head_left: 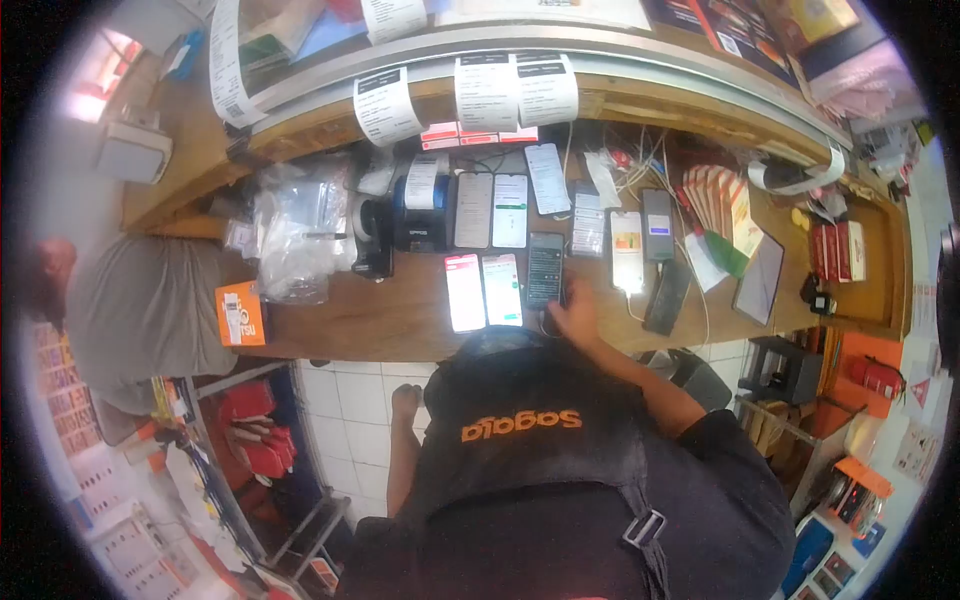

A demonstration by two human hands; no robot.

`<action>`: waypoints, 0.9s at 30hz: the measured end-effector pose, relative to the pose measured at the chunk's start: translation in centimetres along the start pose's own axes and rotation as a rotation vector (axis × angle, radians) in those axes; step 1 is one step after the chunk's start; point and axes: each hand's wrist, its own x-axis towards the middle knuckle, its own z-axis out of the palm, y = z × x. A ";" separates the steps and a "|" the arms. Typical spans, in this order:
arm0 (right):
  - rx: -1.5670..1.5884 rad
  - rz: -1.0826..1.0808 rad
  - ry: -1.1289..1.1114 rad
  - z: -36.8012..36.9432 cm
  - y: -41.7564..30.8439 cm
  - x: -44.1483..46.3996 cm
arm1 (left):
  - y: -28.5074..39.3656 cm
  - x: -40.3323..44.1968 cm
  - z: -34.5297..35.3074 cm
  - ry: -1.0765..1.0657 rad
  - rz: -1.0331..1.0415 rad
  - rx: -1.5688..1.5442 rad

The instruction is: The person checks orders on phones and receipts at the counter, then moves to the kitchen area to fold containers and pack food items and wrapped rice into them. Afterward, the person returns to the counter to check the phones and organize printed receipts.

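Your sleeve (725,465) is black; your black bag (530,395) bears orange lettering (521,424); you have a brown desk (370,325), white floor tiles (345,395), a grey cloth (145,310) and an orange-and-white box (240,314).

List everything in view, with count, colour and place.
Table: one, brown, centre
Phones: about ten, mostly lit, mid-table
Receipts: several, white, on shelf edge
Printer-like device: one, black-blue, beside phones
Clear plastic bags: several, table's left
Box: one, orange, front-left
Leaflets: several, red-white, table's right
Cloth: one, grey, far left
Smaller clutter: uncountable
Right hand: one, by nearest middle phone
Left hand: one, below table edge
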 end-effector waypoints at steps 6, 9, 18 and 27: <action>-0.103 -0.168 -0.112 1.4 -4.7 5.3 | 3.0 -3.1 1.0 -0.103 -0.046 0.211; -0.122 -0.279 -0.127 4.3 -5.8 7.1 | 3.2 -5.6 1.4 -0.183 0.021 0.276; -0.180 -0.150 -0.020 7.0 -7.3 8.1 | 2.1 -10.2 1.6 -0.330 -0.270 0.071; -0.134 -0.216 -0.111 7.8 -7.8 6.9 | 0.5 -7.6 -0.3 -0.185 0.005 0.328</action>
